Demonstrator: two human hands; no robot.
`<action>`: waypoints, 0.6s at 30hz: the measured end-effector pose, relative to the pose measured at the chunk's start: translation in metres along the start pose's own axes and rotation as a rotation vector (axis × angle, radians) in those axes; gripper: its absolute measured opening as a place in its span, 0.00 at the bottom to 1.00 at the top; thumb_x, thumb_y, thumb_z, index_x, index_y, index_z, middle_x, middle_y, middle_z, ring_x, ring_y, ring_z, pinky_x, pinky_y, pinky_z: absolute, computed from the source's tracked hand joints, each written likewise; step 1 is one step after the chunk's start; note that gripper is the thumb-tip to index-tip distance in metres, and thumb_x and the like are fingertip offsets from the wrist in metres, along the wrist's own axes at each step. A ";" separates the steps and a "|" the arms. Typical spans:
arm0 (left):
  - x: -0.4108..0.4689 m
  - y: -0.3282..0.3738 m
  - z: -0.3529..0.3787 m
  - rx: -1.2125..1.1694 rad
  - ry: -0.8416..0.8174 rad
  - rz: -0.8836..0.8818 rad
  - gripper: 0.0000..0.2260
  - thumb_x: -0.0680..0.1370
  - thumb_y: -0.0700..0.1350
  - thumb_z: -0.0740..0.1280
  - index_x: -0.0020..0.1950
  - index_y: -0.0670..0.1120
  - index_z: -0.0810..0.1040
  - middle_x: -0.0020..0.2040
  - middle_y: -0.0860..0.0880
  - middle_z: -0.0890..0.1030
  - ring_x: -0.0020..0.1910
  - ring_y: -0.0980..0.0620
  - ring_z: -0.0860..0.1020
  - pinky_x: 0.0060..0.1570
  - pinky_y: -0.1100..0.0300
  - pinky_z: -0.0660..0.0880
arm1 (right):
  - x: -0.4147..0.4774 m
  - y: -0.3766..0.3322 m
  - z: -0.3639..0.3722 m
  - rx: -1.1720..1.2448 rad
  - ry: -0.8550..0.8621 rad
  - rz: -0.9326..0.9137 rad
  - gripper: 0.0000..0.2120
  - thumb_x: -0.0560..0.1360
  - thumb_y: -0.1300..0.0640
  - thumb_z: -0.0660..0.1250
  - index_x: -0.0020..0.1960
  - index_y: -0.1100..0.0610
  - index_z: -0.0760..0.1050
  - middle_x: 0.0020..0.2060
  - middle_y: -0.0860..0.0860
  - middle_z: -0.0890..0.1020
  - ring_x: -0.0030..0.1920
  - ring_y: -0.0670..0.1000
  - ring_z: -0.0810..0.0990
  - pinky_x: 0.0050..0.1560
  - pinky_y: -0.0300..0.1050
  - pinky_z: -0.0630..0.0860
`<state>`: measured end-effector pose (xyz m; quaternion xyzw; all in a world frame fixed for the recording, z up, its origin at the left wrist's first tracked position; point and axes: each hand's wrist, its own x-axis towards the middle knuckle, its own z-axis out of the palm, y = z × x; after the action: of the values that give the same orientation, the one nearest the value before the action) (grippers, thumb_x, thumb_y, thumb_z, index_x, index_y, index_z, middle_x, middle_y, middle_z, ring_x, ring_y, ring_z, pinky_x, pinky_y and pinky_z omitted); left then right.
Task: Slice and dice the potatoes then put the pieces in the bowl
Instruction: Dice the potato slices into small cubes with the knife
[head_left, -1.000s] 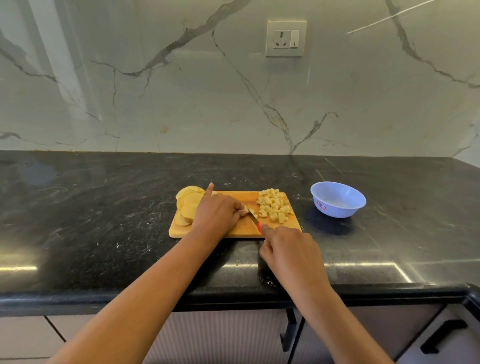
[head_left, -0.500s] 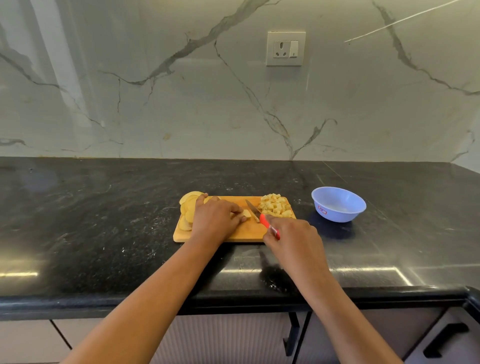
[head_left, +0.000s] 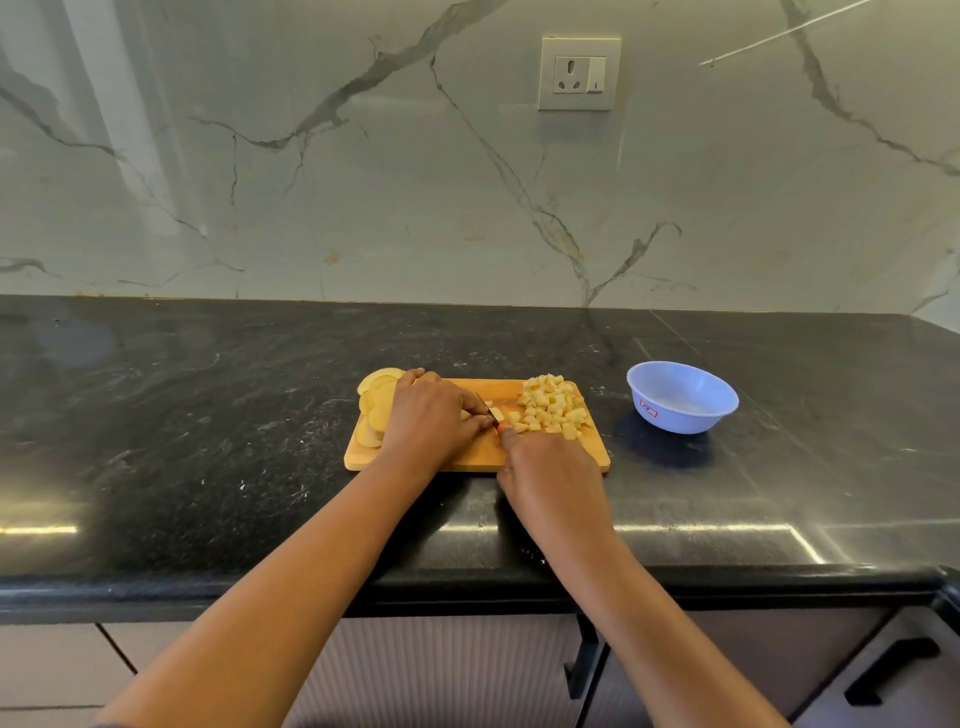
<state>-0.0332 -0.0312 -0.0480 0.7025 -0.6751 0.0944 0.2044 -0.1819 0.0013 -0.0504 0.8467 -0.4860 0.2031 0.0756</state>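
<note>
The wooden cutting board (head_left: 498, 388) lies flat on the black desk (head_left: 208, 441). Its near long edge is set back from the rounded front edge of the desk, and this edge catches a bright line of light. On the left of the board the speckled, glossy stone is wide and open, and behind the board it runs free up to the marble wall (head_left: 363, 208) with grey veins. On the right there is a gap of bare stone, and then the light blue plastic bowl (head_left: 681, 397) stands apart from the board. It is round and smooth, with a small red label on its side, and no potato shows inside it. The potato slices (head_left: 376, 400), pale yellow flat rounds, overlap in a pile at the left end of the board and reach its left edge and far corner. The diced potato (head_left: 553, 405), small uneven cubes, is heaped at the right far corner, close to that edge. The left hand (head_left: 431, 415) is on the middle of the board, and its fingers are curled down on a potato piece (head_left: 497, 414) that is mostly hidden. The right hand (head_left: 553, 483) is closed around the knife (head_left: 491, 410). Only a little of the red handle shows, and the short blade is just beside the left fingertips. A white wall socket (head_left: 579, 73) sits high on the marble. Below the desk there are ribbed cabinet fronts (head_left: 441, 675) with black handles (head_left: 891, 670).
</note>
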 end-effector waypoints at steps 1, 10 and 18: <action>0.000 0.000 0.000 0.000 0.000 -0.002 0.12 0.77 0.59 0.63 0.56 0.58 0.82 0.53 0.53 0.82 0.58 0.53 0.73 0.72 0.57 0.52 | 0.002 -0.001 0.002 -0.012 -0.005 -0.003 0.19 0.82 0.55 0.54 0.72 0.53 0.65 0.48 0.51 0.79 0.47 0.52 0.77 0.38 0.42 0.66; -0.002 0.002 0.002 -0.048 0.032 0.001 0.11 0.77 0.58 0.64 0.55 0.57 0.81 0.52 0.56 0.82 0.58 0.54 0.74 0.71 0.57 0.54 | -0.029 0.020 -0.003 0.094 0.057 -0.031 0.22 0.81 0.51 0.53 0.75 0.47 0.60 0.46 0.47 0.78 0.43 0.49 0.75 0.39 0.41 0.68; -0.001 0.010 0.004 -0.135 0.019 -0.020 0.10 0.76 0.52 0.64 0.58 0.57 0.74 0.52 0.60 0.81 0.58 0.56 0.74 0.67 0.52 0.58 | -0.018 0.043 -0.001 -0.007 0.234 0.000 0.20 0.63 0.58 0.76 0.54 0.52 0.83 0.26 0.46 0.76 0.21 0.50 0.72 0.22 0.38 0.57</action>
<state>-0.0437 -0.0320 -0.0507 0.6931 -0.6708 0.0529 0.2586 -0.2267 -0.0062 -0.0604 0.8171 -0.4744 0.2987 0.1347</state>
